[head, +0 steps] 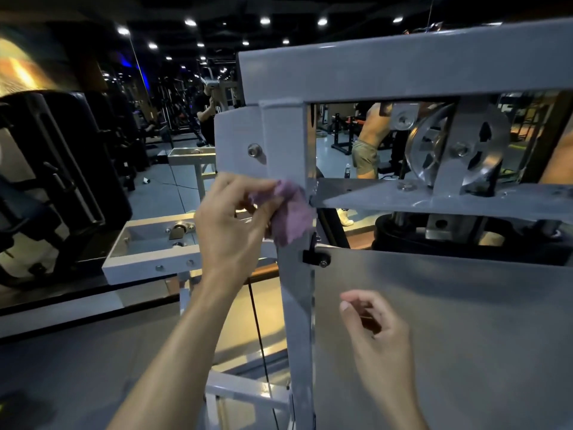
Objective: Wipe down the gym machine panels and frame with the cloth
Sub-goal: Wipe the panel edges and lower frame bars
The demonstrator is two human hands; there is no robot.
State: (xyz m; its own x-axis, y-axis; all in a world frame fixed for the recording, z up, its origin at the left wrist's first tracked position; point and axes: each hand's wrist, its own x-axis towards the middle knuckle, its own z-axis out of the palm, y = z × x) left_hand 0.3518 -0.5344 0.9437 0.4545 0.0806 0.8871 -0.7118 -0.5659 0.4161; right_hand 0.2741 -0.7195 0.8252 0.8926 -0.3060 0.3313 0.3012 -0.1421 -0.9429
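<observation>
One cloth (293,212), pinched in left hand (231,226), pressed on upright frame post (294,305) running straight down; right hand (376,328), loosely curled, empty, beside lower panel (465,321).

Black padded machine (55,181) at left, ceiling spotlights (265,20), mirrored gym floor (167,193).

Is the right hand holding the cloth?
No, the purple cloth is gripped by the left hand against the upright post; the right hand holds nothing.
</observation>
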